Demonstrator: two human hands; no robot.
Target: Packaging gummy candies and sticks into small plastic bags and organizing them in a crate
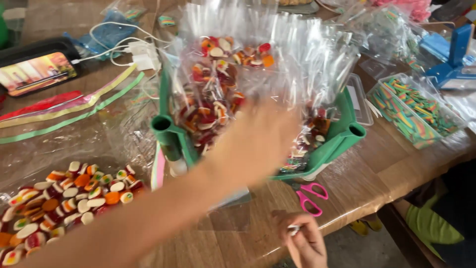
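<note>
**A:** so where are the hands in this one?

**B:** The left hand (255, 141) reaches across the table, blurred, right up against the clear bags of gummy candy (218, 94) standing in the green basket (168, 130). Can't tell if its fingers are open or closed, too much smear. The right hand (305, 240) is low at the near table edge, fingers pinched shut on a small whitish bit (293, 229) I can't make out.

**A:** much room to move?

**B:** Not really. The basket sits mid-table, and pink scissors (311, 197) lie just in front of it, near the right hand. A loose pile of gummies (64, 203) on clear plastic fills the near left corner. To the right of the basket there's a clear tub of striped sour strips (414, 111), close to the table's right edge. Only open patch is the bare strip of wooden table (367, 173) between the basket and that corner.

**A:** and further back?

**B:** Cluttered. A phone (37, 73) with its screen lit at far left, white charger cables (126, 49) beside it, coloured ribbon strips (69, 111) lying in front. A blue tool (453, 59) sits at the far right. Past the table edge, floor shows below.
</note>
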